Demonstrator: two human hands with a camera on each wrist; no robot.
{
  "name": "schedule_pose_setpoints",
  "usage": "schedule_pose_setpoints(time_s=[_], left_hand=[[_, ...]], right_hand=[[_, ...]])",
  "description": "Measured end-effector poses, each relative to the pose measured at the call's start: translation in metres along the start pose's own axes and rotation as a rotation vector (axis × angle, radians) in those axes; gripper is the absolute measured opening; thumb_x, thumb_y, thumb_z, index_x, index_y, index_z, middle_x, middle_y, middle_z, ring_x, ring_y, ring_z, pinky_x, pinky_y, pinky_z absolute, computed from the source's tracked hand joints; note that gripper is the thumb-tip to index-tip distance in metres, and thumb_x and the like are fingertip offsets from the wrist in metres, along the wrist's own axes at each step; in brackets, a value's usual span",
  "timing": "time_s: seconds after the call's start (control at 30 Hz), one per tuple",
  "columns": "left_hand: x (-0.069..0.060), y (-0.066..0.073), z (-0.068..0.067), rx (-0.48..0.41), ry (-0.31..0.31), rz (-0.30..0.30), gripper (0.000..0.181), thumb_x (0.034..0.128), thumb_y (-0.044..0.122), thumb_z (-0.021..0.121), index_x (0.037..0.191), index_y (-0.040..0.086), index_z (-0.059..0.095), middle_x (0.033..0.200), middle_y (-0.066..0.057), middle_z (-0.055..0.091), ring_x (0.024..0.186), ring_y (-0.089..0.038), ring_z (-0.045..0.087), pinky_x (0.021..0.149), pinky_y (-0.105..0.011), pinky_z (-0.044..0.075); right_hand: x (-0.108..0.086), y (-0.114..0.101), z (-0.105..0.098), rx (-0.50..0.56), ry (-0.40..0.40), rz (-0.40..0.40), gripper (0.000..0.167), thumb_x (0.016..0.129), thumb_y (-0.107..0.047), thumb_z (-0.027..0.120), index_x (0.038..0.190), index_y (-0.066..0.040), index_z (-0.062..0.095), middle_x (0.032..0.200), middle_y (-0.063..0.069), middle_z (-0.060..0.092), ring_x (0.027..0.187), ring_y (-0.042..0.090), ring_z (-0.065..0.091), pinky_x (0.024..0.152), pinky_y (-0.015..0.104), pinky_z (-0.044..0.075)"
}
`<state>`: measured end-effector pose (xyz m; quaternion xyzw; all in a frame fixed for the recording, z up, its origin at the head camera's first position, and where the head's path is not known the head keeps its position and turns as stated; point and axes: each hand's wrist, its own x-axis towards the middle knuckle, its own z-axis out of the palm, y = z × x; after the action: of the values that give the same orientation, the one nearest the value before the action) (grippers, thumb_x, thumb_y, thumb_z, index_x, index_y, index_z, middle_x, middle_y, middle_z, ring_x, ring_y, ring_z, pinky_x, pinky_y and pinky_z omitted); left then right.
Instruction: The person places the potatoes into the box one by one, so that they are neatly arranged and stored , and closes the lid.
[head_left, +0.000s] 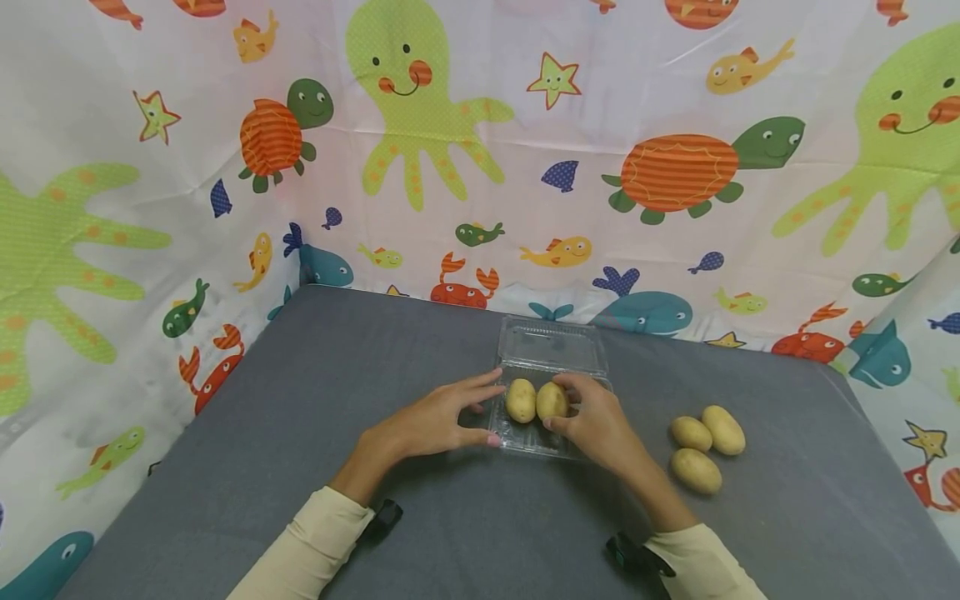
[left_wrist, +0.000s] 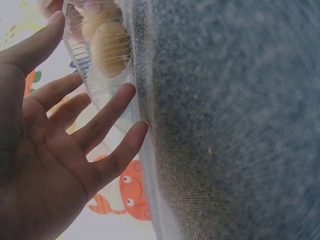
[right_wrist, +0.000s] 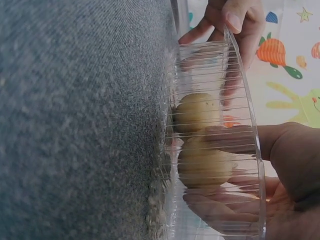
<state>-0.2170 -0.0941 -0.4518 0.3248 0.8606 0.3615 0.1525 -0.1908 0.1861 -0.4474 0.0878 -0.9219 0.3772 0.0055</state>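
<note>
A clear plastic clamshell container (head_left: 551, 346) lies with its lid folded back on the grey cloth. Two potatoes sit side by side in its base: a left potato (head_left: 521, 401) and a right potato (head_left: 552, 402). My right hand (head_left: 598, 421) reaches into the base and grips the right potato between thumb and fingers. My left hand (head_left: 442, 417) is at the container's left side, thumb and fingers spread and touching or very near its edge. In the right wrist view, the ribbed container wall (right_wrist: 215, 75) stands in front of both potatoes and the right fingers.
Three loose potatoes (head_left: 696, 472) lie grouped on the grey table cloth (head_left: 480, 533), right of the container. A white curtain (head_left: 525, 225) printed with sea animals hangs behind the table and along its sides.
</note>
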Motion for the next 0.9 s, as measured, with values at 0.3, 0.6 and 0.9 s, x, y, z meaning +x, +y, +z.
schedule_pose_setpoints(time_s=[0.3,0.6,0.9], left_hand=[[-0.0003,0.0018,-0.0001,0.003,-0.002,-0.009,0.084,0.0942,0.051,0.079,0.164,0.022,0.042,0.176,0.01,0.025,0.133,-0.016,0.062,0.115,-0.05,0.046],[-0.0011,0.0024,-0.0003,-0.008,-0.001,-0.011,0.084,0.0945,0.051,0.079,0.165,0.023,0.041,0.176,0.009,0.024,0.134,-0.018,0.062,0.115,-0.051,0.045],[-0.0009,0.0017,0.0,-0.006,-0.003,-0.017,0.084,0.0946,0.05,0.079,0.165,0.024,0.041,0.176,0.01,0.024,0.135,-0.019,0.061,0.115,-0.052,0.045]], right_hand=[[0.002,0.0018,0.0017,-0.025,-0.013,-0.038,0.06,0.086,-0.008,0.088,0.14,0.002,0.063,0.143,0.025,0.061,0.116,0.042,0.07,0.094,0.054,0.059],[0.0021,0.0004,0.0027,-0.041,-0.001,-0.059,0.059,0.087,-0.007,0.088,0.139,0.003,0.064,0.139,0.025,0.063,0.119,0.042,0.068,0.096,0.053,0.058],[-0.0003,-0.0016,0.0021,-0.059,0.038,-0.082,0.058,0.085,-0.007,0.089,0.138,0.002,0.066,0.138,0.023,0.064,0.122,0.04,0.064,0.097,0.054,0.057]])
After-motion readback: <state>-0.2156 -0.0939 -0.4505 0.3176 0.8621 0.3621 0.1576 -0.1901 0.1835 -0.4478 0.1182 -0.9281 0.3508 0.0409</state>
